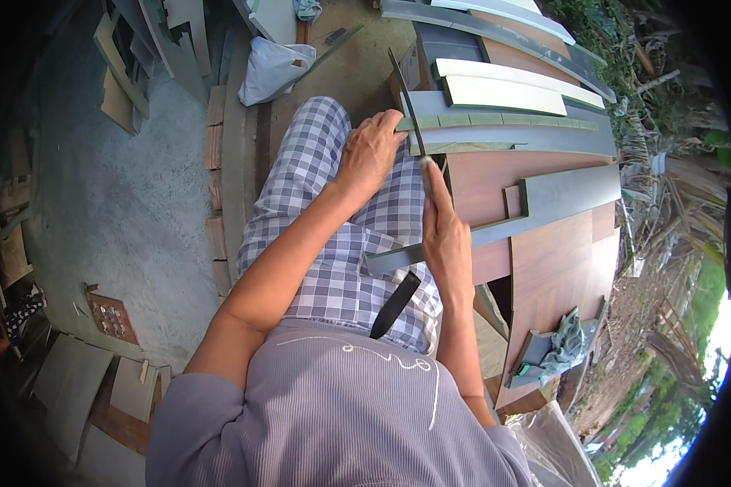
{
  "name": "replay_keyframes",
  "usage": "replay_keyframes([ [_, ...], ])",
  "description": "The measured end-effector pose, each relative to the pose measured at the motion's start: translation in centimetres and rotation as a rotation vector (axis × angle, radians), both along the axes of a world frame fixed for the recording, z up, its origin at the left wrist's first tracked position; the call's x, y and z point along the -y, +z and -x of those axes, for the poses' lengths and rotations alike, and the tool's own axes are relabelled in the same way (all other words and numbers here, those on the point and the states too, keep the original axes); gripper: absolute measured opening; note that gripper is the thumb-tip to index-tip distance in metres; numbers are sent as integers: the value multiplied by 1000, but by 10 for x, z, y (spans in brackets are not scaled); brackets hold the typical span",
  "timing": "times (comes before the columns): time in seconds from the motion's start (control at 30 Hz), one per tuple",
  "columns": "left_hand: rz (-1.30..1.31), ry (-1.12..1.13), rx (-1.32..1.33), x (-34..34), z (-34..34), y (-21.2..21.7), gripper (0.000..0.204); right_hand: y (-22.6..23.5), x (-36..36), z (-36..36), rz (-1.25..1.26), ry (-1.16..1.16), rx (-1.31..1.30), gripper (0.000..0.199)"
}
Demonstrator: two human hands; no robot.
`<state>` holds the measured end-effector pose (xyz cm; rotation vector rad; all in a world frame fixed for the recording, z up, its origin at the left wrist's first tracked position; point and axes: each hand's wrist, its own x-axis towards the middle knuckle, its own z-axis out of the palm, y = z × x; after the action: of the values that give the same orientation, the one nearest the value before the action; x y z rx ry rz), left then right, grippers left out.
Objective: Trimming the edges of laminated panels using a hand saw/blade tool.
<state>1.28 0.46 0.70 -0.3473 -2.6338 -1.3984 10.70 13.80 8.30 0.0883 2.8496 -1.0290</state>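
My right hand (448, 239) is closed round the handle of a narrow saw-like blade (406, 96); whether its edge is toothed is too small to tell. The long dark blade points away from me and crosses a green strip (503, 120) near its left end. Thin lines cross the strip's face at intervals. With fingers closed on that left end, my left hand (372, 150) rests above my checkered trouser leg. Beneath the strip lies a stack of boards. A grey notched board (564, 197) is nearer to me, its narrow arm reaching left past my right wrist.
White boards (503, 88) and brown panels (556, 284) lie on the right. A crumpled bluish cloth (564, 345) sits on a small board there. A white bag (274, 71) stands at the far left of my knees. Several boards (175, 49) lean beyond the concrete floor (138, 211).
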Motion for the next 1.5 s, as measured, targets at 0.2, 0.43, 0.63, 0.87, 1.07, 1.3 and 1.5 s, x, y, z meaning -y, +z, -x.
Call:
replay_keyframes([
  [0.2,-34,23,-8,1,1,3,23,5,-4,-19,10,-68,72,50],
  [0.43,12,-8,-31,-8,1,0,15,-17,3,26,-22,-44,-53,49],
  [0.63,23,-7,-10,2,5,-1,21,1,-6,-29,-35,-45,20,55],
  [0.87,45,-40,-56,-2,4,2,15,-17,4,33,-77,-26,-31,50],
  [1.07,38,-28,-32,2,6,2,20,-9,-7,-17,-58,-13,-21,56],
  [1.3,47,-51,-57,-5,-1,4,19,-18,0,30,-130,-13,-38,55],
  [1.5,58,-9,40,1,1,3,18,-19,-8,3,-69,21,-70,54],
])
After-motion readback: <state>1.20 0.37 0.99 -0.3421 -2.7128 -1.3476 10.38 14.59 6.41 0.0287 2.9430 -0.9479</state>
